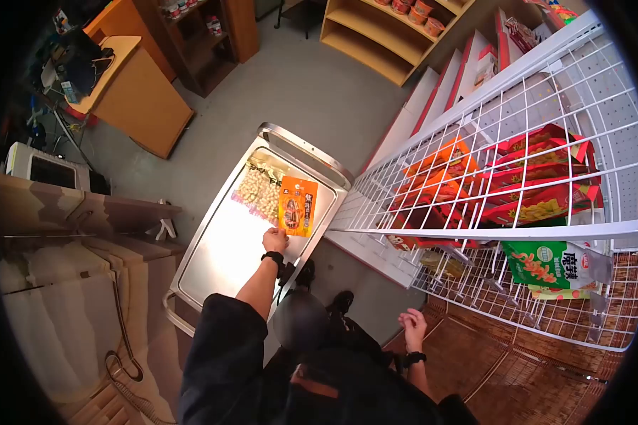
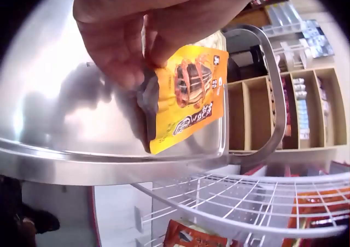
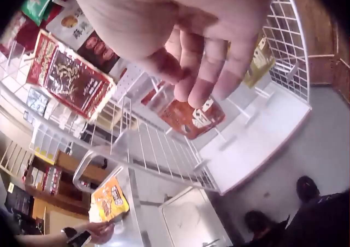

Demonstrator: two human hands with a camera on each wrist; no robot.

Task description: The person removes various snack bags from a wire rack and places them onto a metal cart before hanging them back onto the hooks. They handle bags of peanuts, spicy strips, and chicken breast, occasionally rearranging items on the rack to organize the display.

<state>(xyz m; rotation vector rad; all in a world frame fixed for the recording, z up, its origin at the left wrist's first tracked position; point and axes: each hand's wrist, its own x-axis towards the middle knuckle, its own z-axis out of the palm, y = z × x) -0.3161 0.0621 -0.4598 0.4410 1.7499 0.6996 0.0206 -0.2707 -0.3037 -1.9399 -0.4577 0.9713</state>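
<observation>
An orange snack pouch [image 1: 298, 205] with dark print is pinched at its near edge by my left hand [image 1: 276, 239], over the metal tray of a cart [image 1: 209, 258]. In the left wrist view, thumb and fingers grip the end of the pouch. Beside it on the tray lies a clear bag of pale round pieces [image 1: 257, 191], partly covered by the pouch in the head view. My right hand [image 1: 414, 327] hangs free with fingers loosely curled, near the wire rack. In the right wrist view those fingers overlap a red-brown packet [image 3: 192, 118] on the rack behind them.
The white wire rack [image 1: 546, 232] on the right holds red packets [image 1: 546, 177], orange packets [image 1: 443, 177] and a green pouch [image 1: 539, 262]. The cart's raised handle [image 1: 308, 150] stands near the rack. Wooden shelves [image 1: 376, 35] are at the back, a wooden desk [image 1: 145, 92] at the left.
</observation>
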